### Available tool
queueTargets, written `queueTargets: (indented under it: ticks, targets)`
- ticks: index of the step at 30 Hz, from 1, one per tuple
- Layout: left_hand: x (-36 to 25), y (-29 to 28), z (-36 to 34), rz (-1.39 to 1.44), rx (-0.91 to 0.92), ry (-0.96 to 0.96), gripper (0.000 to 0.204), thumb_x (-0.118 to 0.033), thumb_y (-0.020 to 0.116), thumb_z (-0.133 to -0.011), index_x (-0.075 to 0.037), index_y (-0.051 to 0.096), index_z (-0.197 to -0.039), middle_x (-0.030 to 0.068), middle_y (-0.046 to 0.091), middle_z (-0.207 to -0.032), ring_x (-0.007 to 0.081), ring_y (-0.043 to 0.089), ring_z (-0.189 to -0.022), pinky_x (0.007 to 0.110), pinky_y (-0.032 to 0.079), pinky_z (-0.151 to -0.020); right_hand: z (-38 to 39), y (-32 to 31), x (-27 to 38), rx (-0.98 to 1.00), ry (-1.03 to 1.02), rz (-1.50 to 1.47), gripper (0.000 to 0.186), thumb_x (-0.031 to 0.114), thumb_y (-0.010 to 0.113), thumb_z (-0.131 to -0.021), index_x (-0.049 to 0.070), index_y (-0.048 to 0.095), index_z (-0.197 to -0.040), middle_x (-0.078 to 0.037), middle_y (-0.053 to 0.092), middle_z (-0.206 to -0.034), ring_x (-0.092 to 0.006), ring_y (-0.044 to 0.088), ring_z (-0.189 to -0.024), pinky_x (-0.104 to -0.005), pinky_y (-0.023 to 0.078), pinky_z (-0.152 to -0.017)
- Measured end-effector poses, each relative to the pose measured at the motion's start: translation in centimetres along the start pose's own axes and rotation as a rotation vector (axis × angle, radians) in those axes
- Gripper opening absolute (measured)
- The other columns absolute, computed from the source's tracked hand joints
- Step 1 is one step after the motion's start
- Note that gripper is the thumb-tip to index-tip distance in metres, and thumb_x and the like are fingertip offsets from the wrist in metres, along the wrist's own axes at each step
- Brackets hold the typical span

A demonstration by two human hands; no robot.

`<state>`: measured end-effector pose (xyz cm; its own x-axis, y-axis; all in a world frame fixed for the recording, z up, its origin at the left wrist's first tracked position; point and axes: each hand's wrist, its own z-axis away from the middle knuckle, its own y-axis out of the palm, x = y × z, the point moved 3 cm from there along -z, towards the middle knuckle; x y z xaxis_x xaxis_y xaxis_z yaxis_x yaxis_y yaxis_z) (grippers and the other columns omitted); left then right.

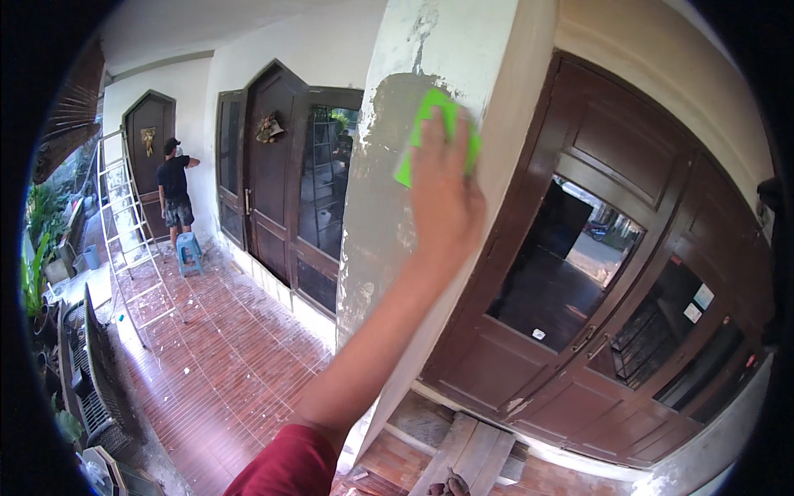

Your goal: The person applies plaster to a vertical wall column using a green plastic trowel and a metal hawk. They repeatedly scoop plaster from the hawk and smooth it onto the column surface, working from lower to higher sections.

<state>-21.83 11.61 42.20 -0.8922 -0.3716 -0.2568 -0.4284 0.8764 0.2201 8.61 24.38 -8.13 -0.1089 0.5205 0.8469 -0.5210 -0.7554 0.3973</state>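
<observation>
My left hand [447,198], its arm in a red sleeve, is raised and presses a flat, bright green rectangular pad [438,112] against the pillar [413,240]. The fingers lie over the pad, partly blurred; whether it is a scraper or a sponge I cannot tell. Grey-brown filler [376,165] covers much of this pillar face, with rough edges and a crack above it. At the bottom edge only the fingers of my right hand [451,488] show, closed round a small object I cannot make out.
Brown panelled doors with glass [529,364] stand to the right, above a wooden plank [467,450]. At the far left a person [174,186] faces the wall, near a blue stool [189,252] and a tall stepladder [132,240]. White flakes litter the red tiled floor [223,364].
</observation>
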Motion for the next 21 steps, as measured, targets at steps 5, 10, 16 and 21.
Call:
queueTargets:
  ticks: [5, 10, 16, 21]
  targets:
    - [-2.3, -2.0, 1.3, 0.265, 0.089, 0.081, 0.068, 0.008, 0.052, -0.079, -0.008, 0.041, -0.145, 0.0264, 0.038, -0.146, 0.0459, 0.035, -0.136, 0.055, 0.027, -0.111, 0.6, 1.2, -0.8, -0.049, -0.062, 0.049, 0.049, 0.024, 0.051, -0.099, 0.0, 0.042, -0.141, -0.011, 0.062, -0.094, -0.0215, 0.06, -0.085, -0.0347, 0.049, -0.077]
    - [4.2, -4.5, -3.3, 0.066, -0.192, 0.091, 0.06, 0.005, 0.053, -0.083, -0.006, 0.046, -0.141, 0.0258, 0.044, -0.143, 0.0457, 0.04, -0.133, 0.053, 0.031, -0.109, 1.2, 2.9, -0.6, 0.017, -0.149, 0.041, 0.049, 0.024, 0.051, -0.099, 0.0, 0.041, -0.141, -0.012, 0.062, -0.095, -0.0214, 0.06, -0.084, -0.0343, 0.05, -0.078]
    - [4.5, -1.6, -2.0, 0.026, -0.004, 0.044, 0.063, 0.003, 0.053, -0.083, -0.009, 0.043, -0.143, 0.0255, 0.04, -0.145, 0.046, 0.037, -0.134, 0.054, 0.029, -0.111, 2.4, 4.6, -0.3, 0.0, -0.04, 0.006, 0.039, 0.025, 0.053, -0.099, 0.001, 0.05, -0.129, -0.011, 0.062, -0.091, -0.0192, 0.06, -0.082, -0.0315, 0.049, -0.075]
    - [-0.4, -2.1, 1.3, 0.171, 0.215, 0.114, 0.069, 0.004, 0.054, -0.079, -0.01, 0.04, -0.145, 0.0226, 0.036, -0.149, 0.0426, 0.033, -0.139, 0.056, 0.027, -0.112, 1.3, 5.2, -1.2, 0.021, -0.076, -0.036, 0.027, 0.024, 0.055, -0.098, 0.003, 0.056, -0.114, -0.009, 0.063, -0.087, -0.0185, 0.061, -0.08, -0.0301, 0.049, -0.072]
